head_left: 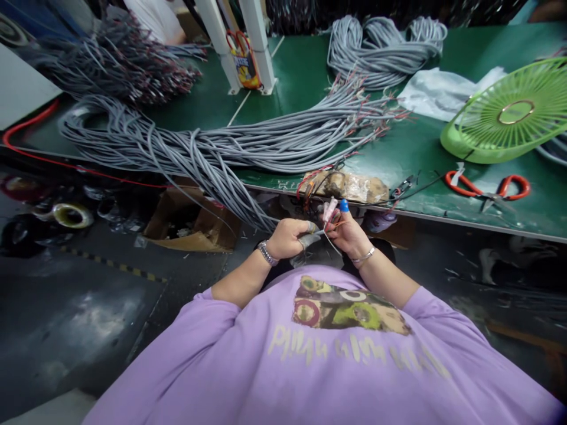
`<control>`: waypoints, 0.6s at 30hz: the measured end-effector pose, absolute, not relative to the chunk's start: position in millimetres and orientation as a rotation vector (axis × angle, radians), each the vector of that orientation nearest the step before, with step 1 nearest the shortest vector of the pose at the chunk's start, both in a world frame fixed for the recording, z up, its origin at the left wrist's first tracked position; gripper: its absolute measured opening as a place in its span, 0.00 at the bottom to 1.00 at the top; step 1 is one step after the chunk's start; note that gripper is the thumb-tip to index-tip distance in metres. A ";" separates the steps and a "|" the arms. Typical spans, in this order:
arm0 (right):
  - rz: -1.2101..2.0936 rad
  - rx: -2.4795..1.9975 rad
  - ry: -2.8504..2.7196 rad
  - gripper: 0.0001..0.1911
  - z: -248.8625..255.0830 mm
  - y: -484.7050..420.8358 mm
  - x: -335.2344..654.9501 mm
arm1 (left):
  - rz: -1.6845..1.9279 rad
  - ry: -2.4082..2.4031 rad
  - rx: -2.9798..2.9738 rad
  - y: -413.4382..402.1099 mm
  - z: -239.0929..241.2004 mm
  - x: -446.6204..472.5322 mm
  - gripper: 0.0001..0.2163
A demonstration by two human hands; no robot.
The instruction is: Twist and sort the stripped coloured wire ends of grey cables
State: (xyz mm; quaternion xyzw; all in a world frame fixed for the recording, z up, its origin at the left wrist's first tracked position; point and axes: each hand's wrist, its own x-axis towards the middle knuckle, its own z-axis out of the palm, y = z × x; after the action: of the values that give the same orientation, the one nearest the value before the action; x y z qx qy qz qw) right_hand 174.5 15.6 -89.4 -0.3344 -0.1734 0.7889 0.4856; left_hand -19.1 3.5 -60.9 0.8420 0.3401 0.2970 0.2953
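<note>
My left hand (290, 237) is closed around the end of a grey cable (248, 208) that runs down off the green bench (310, 77). My right hand (348, 231), with a blue cap on one fingertip, pinches the thin coloured wires (330, 221) that stick out of that cable end. Both hands meet just below the bench's front edge, above my lap. A big bundle of the same grey cables (212, 141) lies across the bench and hangs over its edge toward my left hand.
Red-handled scissors (487, 189) lie on the bench at right, next to a green fan (509, 112). Another cable coil (385, 44) and a plastic bag (443, 88) sit behind. A taped block (349, 186) rests at the edge. A cardboard box (186, 221) stands on the floor.
</note>
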 end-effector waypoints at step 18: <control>0.605 -1.634 -1.304 0.23 -43.6 -7.5 294.6 | 1.268 0.547 2.389 -53.2 -27.5 -49.4 0.03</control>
State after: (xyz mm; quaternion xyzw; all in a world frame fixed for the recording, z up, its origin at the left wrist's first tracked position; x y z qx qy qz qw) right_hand 294.6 -7.5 -43.6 -0.6649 -0.5308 0.2461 0.4643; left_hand -49.4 -53.2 -27.5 0.8501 0.1945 0.4510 0.1899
